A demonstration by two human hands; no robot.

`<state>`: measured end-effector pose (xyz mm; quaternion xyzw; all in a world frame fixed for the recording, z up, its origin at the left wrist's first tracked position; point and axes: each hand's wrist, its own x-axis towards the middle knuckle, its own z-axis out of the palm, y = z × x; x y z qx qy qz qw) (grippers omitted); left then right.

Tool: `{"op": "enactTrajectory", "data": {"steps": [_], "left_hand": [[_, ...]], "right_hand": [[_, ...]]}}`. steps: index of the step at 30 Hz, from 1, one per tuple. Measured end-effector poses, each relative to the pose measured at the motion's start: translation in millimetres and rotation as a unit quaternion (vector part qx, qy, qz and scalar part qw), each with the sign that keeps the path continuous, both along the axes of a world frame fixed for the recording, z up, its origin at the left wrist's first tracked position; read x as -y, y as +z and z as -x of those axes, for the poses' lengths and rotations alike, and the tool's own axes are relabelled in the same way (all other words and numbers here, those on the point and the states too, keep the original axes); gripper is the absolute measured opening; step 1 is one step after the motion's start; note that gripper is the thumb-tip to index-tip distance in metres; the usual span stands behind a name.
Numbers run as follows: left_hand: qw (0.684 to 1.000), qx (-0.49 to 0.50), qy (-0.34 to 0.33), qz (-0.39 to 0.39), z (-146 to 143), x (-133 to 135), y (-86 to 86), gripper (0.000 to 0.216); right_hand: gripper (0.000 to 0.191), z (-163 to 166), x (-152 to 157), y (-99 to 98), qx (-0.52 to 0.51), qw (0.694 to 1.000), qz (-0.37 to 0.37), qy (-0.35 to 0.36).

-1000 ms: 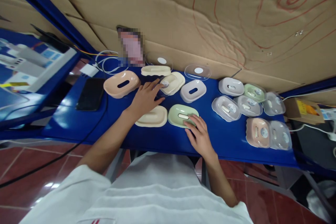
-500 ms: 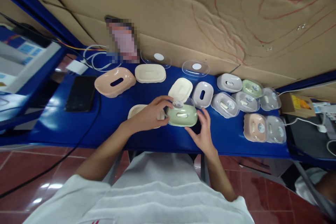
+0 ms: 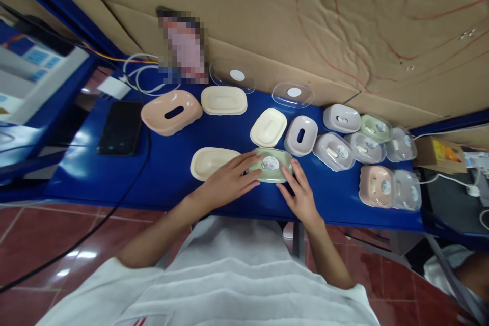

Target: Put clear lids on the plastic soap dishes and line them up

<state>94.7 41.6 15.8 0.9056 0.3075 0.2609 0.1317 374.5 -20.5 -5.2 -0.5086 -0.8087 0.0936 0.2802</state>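
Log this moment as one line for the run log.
left hand: on green soap box | right hand: at its right edge | clear lid: on box | blue table
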Motion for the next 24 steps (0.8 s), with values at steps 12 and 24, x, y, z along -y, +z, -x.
{"op": "enactTrajectory", "data": {"steps": [12,24], "left_hand": [[1.0,0.021,-0.002,0.002,-7,7,-0.4,0.022],[0.97,-0.052,0.238,-0.005,34,36,-0.1,0.025]], "right_hand": [[0.072,-4,7,2.0,0.038,0.999,-0.004,-0.022],[0.064,-84,66,21.9,0.119,0.964,-0.057,-0.231]]}}
